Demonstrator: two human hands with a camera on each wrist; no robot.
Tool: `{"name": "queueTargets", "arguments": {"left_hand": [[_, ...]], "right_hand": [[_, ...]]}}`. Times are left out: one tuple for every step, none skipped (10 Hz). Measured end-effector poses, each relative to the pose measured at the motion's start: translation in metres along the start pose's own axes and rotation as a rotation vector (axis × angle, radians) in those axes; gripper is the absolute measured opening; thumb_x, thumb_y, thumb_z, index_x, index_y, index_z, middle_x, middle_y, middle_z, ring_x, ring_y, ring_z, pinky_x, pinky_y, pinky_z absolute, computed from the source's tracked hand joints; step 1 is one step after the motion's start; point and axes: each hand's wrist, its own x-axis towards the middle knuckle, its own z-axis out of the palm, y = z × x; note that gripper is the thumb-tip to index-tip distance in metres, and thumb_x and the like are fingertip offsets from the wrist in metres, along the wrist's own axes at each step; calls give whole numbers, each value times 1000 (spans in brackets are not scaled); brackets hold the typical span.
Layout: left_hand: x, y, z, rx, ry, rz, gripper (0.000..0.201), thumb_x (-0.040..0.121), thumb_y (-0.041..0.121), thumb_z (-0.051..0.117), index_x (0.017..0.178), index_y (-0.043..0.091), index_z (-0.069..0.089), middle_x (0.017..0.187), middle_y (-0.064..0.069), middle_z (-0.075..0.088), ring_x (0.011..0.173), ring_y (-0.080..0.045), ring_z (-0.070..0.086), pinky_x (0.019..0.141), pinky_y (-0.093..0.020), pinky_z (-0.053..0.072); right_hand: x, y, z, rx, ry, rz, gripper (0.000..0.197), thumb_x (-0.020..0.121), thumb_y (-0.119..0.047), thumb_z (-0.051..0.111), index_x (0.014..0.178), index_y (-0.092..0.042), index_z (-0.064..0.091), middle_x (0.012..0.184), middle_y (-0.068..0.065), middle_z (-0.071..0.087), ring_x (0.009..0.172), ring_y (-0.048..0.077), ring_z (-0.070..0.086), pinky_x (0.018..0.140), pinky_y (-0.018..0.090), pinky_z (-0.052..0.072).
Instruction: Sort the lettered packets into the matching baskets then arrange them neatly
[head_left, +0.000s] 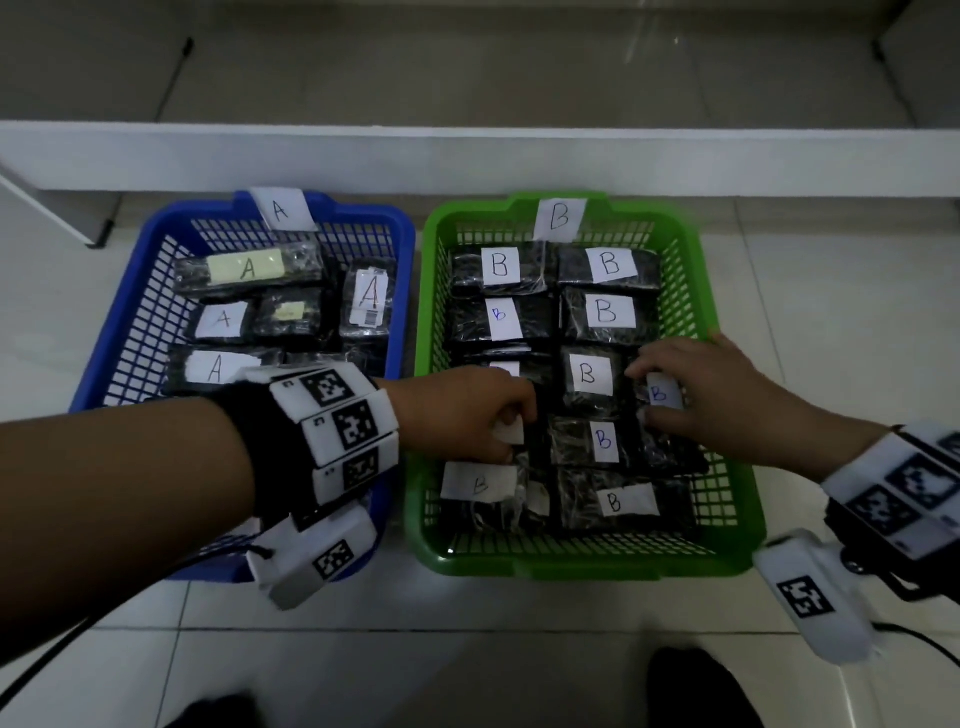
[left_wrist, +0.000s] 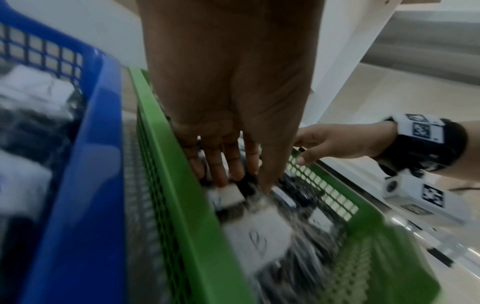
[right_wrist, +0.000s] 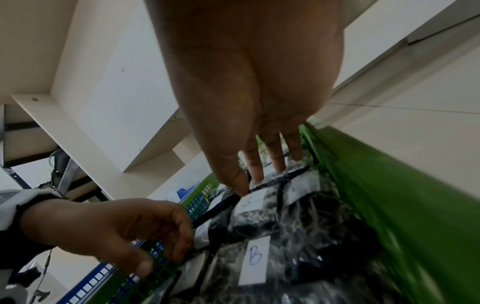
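A green basket (head_left: 571, 564) tagged B holds several black packets with white B labels in two columns. To its left, a blue basket (head_left: 119, 322) tagged A holds several A packets (head_left: 248, 268). My left hand (head_left: 493, 415) reaches across into the green basket's left column and its curled fingers pinch a B packet (head_left: 517, 434) by its label end. In the left wrist view the left hand (left_wrist: 244, 185) has its fingertips on that packet (left_wrist: 230, 194). My right hand (head_left: 644, 393) pinches another B packet (head_left: 662, 392) near the right wall, thumb below and fingers above; its label (right_wrist: 253, 200) lies under the right hand (right_wrist: 252, 183).
Both baskets stand side by side on a pale tiled floor (head_left: 519, 649). A low white shelf edge (head_left: 467, 156) runs behind them. A black cable (head_left: 31, 660) trails at the lower left, and dark shoes (head_left: 696, 691) show at the bottom edge.
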Motion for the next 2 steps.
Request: {"name": "queueTargets", "arguments": {"left_hand": [[-5, 0, -16, -90, 78, -41, 42, 90, 22, 61, 129, 18, 46, 106, 3, 59, 92, -13, 57, 81, -25, 48], [-14, 2, -39, -156, 193, -53, 37, 91, 22, 58, 126, 18, 46, 99, 2, 66, 86, -11, 61, 80, -28, 50]], "right_hand": [[-1, -10, -12, 229, 74, 10, 21, 85, -19, 66, 105, -23, 63, 101, -10, 63, 91, 6, 58, 71, 14, 41], [-2, -14, -27, 400, 143, 65, 11, 86, -14, 65, 94, -21, 67, 86, -7, 68, 82, 7, 63, 71, 19, 48]]}}
